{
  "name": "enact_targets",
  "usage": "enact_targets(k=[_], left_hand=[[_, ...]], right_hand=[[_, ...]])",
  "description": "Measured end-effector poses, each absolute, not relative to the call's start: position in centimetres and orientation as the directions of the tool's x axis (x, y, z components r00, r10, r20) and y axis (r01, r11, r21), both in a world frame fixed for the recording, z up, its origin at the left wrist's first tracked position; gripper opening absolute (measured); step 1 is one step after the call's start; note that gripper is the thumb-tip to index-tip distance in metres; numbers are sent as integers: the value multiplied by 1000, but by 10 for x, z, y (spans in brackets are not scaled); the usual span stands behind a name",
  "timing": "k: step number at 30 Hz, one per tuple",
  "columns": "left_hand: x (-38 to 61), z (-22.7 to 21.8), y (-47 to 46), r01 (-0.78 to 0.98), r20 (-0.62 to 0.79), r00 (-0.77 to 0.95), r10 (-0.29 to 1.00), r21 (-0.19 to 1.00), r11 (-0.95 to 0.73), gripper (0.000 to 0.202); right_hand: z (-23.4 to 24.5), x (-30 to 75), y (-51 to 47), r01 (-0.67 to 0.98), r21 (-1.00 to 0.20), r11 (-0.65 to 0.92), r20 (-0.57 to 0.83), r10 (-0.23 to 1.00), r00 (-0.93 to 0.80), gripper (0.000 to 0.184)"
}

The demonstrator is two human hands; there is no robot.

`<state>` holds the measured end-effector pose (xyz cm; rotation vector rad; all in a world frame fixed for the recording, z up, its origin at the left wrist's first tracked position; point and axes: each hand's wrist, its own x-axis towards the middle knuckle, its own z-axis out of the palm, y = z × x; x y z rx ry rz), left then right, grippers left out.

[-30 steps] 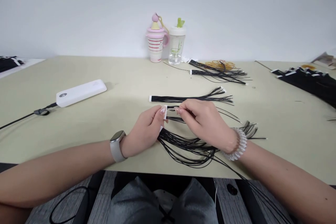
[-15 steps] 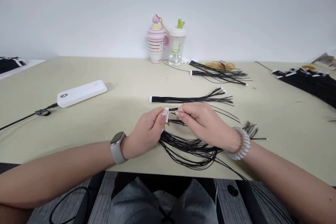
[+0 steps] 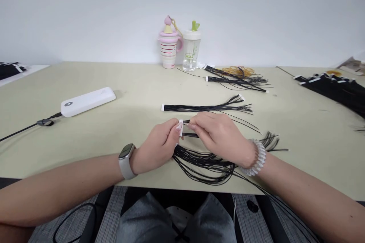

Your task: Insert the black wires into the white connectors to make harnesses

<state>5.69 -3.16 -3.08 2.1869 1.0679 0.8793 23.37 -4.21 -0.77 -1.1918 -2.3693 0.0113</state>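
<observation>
A white connector (image 3: 181, 128) with black wires running from its right side is pinched between the thumb and fingers of my left hand (image 3: 158, 142). My right hand (image 3: 221, 135) is closed in a pinch on a thin black wire, its fingertips close to the connector's right side. Whether that wire's end sits inside the connector cannot be made out. Below both hands a thick bundle of black wires (image 3: 205, 165) curves across the table, partly covered by my right hand and wrist. Just beyond the hands lies a wire harness (image 3: 194, 108) with a white connector at its left end.
A white power bank (image 3: 88, 101) with a black cable lies at left. At the back stand a pink-lidded cup (image 3: 168, 51) and a clear bottle (image 3: 191, 51), beside more harnesses (image 3: 234, 80) and yellow rubber bands (image 3: 242, 71). Black harnesses (image 3: 336, 91) are piled at far right.
My right hand has moved slightly left, bringing its pinched fingertips nearer the connector. My left hand keeps its grip, almost unmoved.
</observation>
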Motion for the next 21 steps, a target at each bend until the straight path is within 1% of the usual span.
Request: enact_targets(k=[4,6,10,14,18,21], left_hand=[[59,-27,-32,490,274,515,813,684,-541,33],[60,-25,-30,482,277,514,812,690,-540,32],[60,-23,-27,468,294,458,839,722,-509,33],[59,-25,-25,455,280,415,866,760,-464,34],[60,-28,-24,446,300,388,872,767,-462,35],[59,-26,-23,460,319,346,882,761,-456,35]], right_hand=[[-9,233,-44,764,-220,607,429,763,-483,26],[-9,233,-42,759,-238,606,441,764,-471,25],[-8,234,-38,743,-281,608,484,758,-437,22],[-10,232,-36,755,-294,586,482,773,-413,19],[-12,230,-36,739,-276,614,490,752,-442,20],[-12,235,-33,751,-235,618,521,732,-439,16]])
